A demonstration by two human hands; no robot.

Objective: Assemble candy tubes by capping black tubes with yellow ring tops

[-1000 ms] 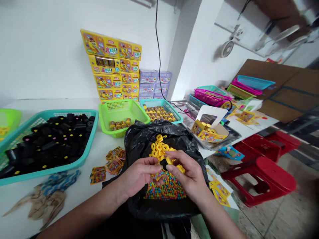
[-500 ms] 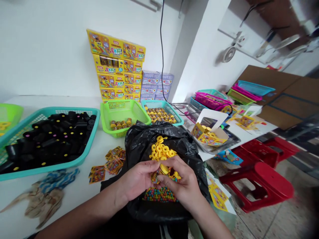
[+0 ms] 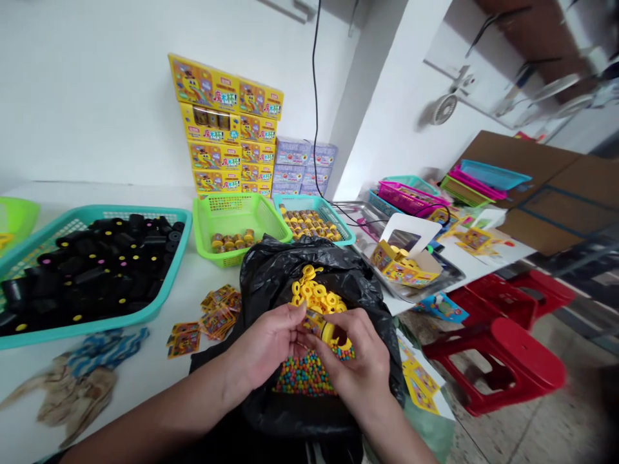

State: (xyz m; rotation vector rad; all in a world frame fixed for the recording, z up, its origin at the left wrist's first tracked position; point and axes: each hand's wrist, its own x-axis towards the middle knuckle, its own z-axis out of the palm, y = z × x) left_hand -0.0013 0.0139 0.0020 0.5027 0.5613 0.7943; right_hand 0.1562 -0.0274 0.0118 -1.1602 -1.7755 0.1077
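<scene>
A small labelled jar with a yellow end (image 3: 319,325) lies tilted between my hands. My left hand (image 3: 265,338) is closed around its left side, thumb on top. Fingers of my right hand (image 3: 360,348) grip the yellow end on the right. Below them, many small multicoloured balls (image 3: 302,379) fill the near part of a container lined with a black plastic bag (image 3: 271,270). Just beyond the jar, yellow plastic rings (image 3: 316,293) are heaped in the same bag.
Left stands a teal basket (image 3: 149,309) of black cylinders, near printed cards (image 3: 220,312) and a crumpled cloth (image 3: 87,386). Behind are a green basket (image 3: 261,222), a teal basket of jars (image 3: 345,240) and stacked yellow boxes (image 3: 215,125). Right are an open box (image 3: 406,267) and a red stool (image 3: 522,348).
The jar has turned in my hands, from mostly covered with its yellow end up to lying sideways with its label showing. My hands have shifted slightly, and more multicoloured balls show.
</scene>
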